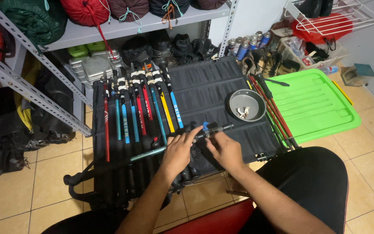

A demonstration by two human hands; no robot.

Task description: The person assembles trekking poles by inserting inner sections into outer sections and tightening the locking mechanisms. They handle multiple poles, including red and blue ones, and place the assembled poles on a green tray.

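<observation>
Far left: grey metal shelving with stuffed sacks in green, red and dark colours on the top shelf. On the black ribbed tabletop a row of folded trekking poles lies side by side, red, teal, blue and yellow shafts, black handles at the far end.

Your left hand sits near the front edge of the tabletop, grip pressed around a teal-shafted pole that runs out to the left; fingers reach up to a small blue clip on the black joint. Your right hand is just beside it, grip pinching the same black joint section, which points right. Hands are nearly touching.

Right of the hands: a grey round metal bowl on the tabletop with small pale parts inside, too small to tell. More red and green poles lie along the tabletop's right edge. Beyond it, a bright green plastic bin lid on the tiled floor. Far right: spray cans and a white wire rack.
</observation>
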